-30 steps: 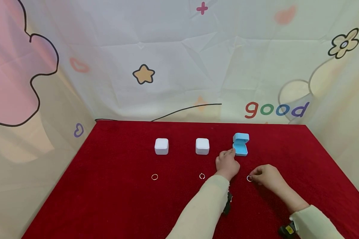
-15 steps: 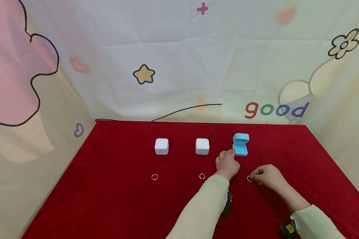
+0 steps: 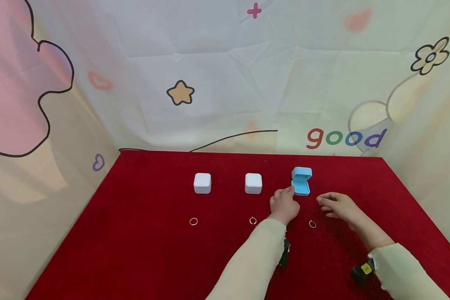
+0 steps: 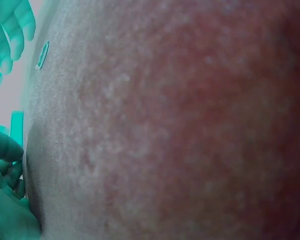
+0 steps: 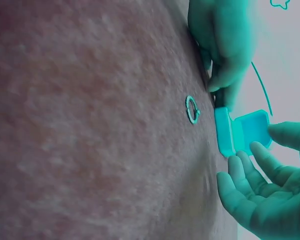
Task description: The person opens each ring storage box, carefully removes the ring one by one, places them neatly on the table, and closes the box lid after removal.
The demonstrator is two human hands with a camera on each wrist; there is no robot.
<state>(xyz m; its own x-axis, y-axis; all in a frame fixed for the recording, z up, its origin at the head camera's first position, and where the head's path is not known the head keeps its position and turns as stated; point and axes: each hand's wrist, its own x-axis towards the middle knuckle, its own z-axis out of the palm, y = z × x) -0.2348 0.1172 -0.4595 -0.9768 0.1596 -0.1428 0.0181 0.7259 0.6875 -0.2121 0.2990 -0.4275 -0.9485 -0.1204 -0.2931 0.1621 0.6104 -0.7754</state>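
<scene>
In the head view a light blue ring box (image 3: 301, 186) stands with its lid raised. My left hand (image 3: 285, 205) is at its near left corner, fingertips touching the box side. My right hand (image 3: 339, 207) hovers to the right of the box, its fingers relaxed and slightly spread with nothing between them. A silver ring (image 3: 313, 224) lies on the red cloth below, apart from both hands. In the right wrist view the same ring (image 5: 192, 110) shows a small raised setting, and the right hand (image 5: 270, 187) has its palm toward the box.
Two white ring boxes (image 3: 202, 183), both with lids down, stand in a row left of the blue one. A gold-toned ring (image 3: 193, 221) and another silver ring (image 3: 253, 221) lie in front of them. A printed curtain (image 3: 225, 75) hangs behind the red cloth (image 3: 135, 250).
My right hand has let go of the silver ring, which lies on the cloth, and has moved up toward the blue box with its fingers loosened. The left hand has stayed at the box.
</scene>
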